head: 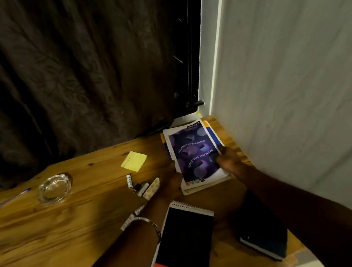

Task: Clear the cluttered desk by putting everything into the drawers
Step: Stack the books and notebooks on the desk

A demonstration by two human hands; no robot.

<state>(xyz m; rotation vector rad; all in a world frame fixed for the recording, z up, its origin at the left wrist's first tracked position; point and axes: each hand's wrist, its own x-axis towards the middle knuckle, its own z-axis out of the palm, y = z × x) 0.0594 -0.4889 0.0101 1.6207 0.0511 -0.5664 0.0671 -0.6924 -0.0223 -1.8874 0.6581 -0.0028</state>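
Note:
A stack of notebooks topped by a purple-covered one (193,151) lies at the desk's far right corner by the wall. My left hand (173,181) grips the stack's left edge and my right hand (227,159) grips its right edge. A black spiral notepad with a red label (184,247) lies close to me between my forearms. A dark blue book (264,232) lies under my right forearm. On the wooden desk (70,230) are a yellow sticky pad (134,160), a glass ashtray (55,189), a blue pen (5,202) and several small items (142,187).
A dark curtain (68,69) hangs behind the desk. A white wall (298,67) runs along the desk's right side, close to the stack. No drawer shows in this view.

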